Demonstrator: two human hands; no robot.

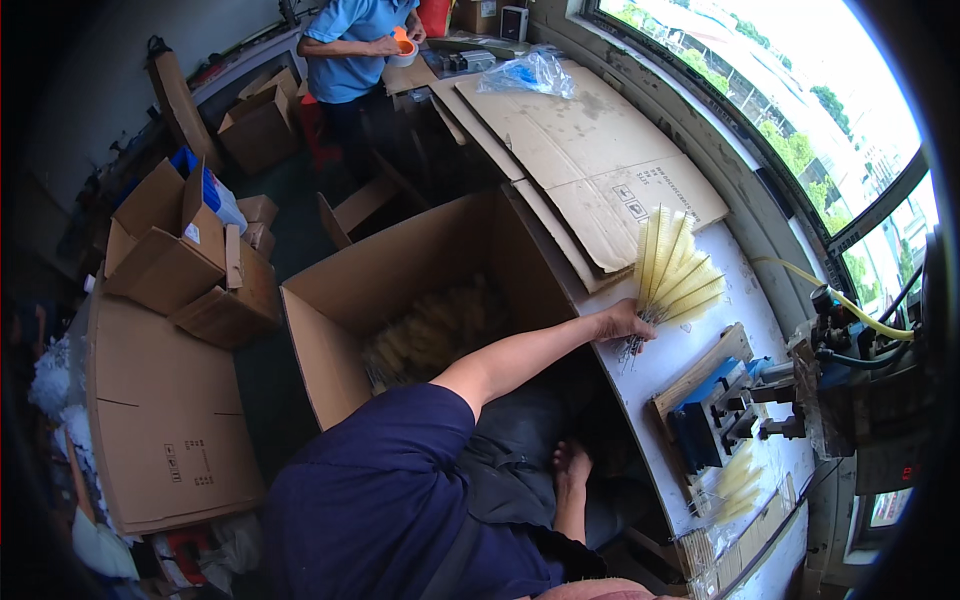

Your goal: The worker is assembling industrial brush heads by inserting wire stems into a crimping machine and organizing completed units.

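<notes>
My left hand [625, 320] grips a fanned bunch of wire-stemmed brushes [675, 265] with pale yellow bristles. Its fingers close round the thin wire stems, and the bristles point up and away over the white tabletop [745, 265]. My right hand [572, 462] rests low by my lap, its fingers loosely apart with nothing visible in them. Beside my left arm stands a large open cardboard box [335, 290] with many similar yellow brushes [430, 335] heaped inside. More brushes [738, 485] lie on the table by a blue clamping fixture [705, 405].
Flat cardboard sheets [590, 150] cover the table's far part, with a clear plastic bag [530, 75] on top. Hoses and a machine [835, 370] stand at the right by the window. Open cartons [165, 230] are stacked left. A co-worker [350, 50] holds an orange-and-white roll at the back.
</notes>
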